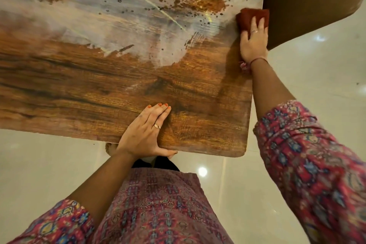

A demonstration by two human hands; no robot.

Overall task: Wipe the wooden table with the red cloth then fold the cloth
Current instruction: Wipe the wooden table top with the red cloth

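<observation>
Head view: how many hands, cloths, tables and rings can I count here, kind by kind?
Hands: 2, left hand flat on the table, right hand pressing the cloth
Red cloth: 1
Wooden table: 1
Ringed fingers: 2, left ring, right ring
Total: 6

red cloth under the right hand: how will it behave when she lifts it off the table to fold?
Probably floppy: the red cloth lies bunched and flattened under the right hand, with soft, uneven edges. Likely light, since straight fingers alone press it down. Possibly damp and a bit clingy, given the smeared streaks on the wooden table; the picture cannot confirm that.
</observation>
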